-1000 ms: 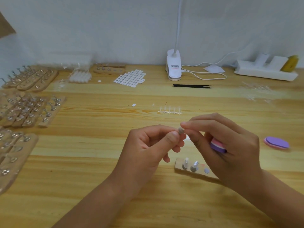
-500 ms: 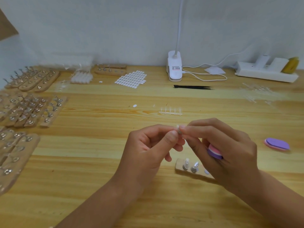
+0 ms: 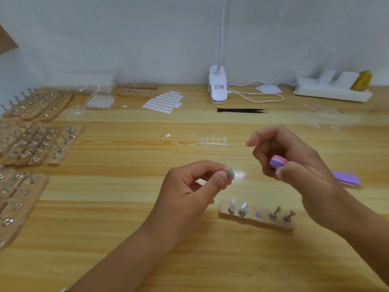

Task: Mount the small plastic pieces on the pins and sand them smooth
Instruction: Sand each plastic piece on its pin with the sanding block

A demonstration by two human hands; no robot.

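Wooden desk (image 3: 126,207): above the pin block (image 3: 255,218), left hand (image 3: 189,190) pinches a pin (image 3: 230,173), seemingly capped; right hand (image 3: 294,163), apart, grips the buffer (image 3: 278,162); stroke lightly.

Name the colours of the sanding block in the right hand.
The sanding block is purple and pink, clearest in the head view.
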